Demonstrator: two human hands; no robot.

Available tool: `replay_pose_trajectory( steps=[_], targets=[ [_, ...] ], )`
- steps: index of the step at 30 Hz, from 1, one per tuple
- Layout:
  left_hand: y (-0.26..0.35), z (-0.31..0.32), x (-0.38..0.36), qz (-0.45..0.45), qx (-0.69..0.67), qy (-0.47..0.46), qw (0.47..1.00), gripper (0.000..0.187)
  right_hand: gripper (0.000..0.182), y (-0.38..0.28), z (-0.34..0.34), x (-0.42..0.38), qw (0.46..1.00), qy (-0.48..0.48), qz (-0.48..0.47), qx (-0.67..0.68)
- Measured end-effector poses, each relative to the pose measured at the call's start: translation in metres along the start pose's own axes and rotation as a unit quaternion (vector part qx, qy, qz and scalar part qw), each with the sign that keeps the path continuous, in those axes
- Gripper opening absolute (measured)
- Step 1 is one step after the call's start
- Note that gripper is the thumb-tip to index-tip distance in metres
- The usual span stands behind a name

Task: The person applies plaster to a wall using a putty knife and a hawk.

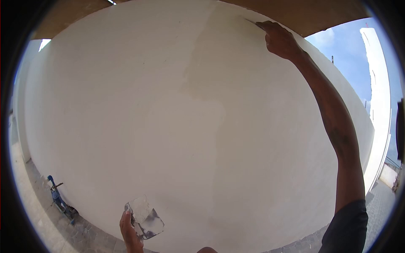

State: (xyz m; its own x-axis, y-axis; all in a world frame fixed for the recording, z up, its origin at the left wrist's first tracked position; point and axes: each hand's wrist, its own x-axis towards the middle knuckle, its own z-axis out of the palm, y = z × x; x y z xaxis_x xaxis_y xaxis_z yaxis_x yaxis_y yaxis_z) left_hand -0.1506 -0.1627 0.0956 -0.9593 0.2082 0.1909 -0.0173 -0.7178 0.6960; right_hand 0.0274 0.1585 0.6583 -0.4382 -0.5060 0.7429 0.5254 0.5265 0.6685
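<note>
High on the pale wall [168,126], my right hand [279,40] is closed around a thin flat tool [251,20], whose edge lies against the surface just below the brown overhang. A darker, damp-looking area [244,84] of the wall spreads below and around that hand. Low in the view, my left hand [130,230] grips a flat metal plate [152,224], which carries a whitish paste [141,209]. The plate is held up in front of the wall, well apart from the right hand.
A blue bicycle-like object [61,200] leans near the wall's base at lower left. Grey paving [95,236] runs along the bottom. A brown overhang [308,12] juts out above. At the right stands a bright white wall [379,101] against blue sky.
</note>
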Motion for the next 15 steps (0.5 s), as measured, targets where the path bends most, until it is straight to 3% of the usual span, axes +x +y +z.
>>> replay_pose_trajectory(
  steps=[3, 11, 15],
  targets=[
    [0.0, 0.002, -0.001, 0.001, 0.007, 0.019, 1.0, 0.032, 0.045, -0.002, -0.001, -0.002, 0.998, -0.053, 0.026, 0.001],
    [0.0, 0.003, -0.001, -0.005, 0.025, 0.033, 0.999, 0.031, 0.047, -0.084, 0.001, -0.073, 0.997, 0.013, -0.062, -0.033],
    [0.0, 0.001, 0.0, -0.005, 0.024, 0.022, 0.999, 0.032, 0.05, -0.134, -0.006, -0.114, 0.993, -0.022, -0.098, -0.062]
  ],
)
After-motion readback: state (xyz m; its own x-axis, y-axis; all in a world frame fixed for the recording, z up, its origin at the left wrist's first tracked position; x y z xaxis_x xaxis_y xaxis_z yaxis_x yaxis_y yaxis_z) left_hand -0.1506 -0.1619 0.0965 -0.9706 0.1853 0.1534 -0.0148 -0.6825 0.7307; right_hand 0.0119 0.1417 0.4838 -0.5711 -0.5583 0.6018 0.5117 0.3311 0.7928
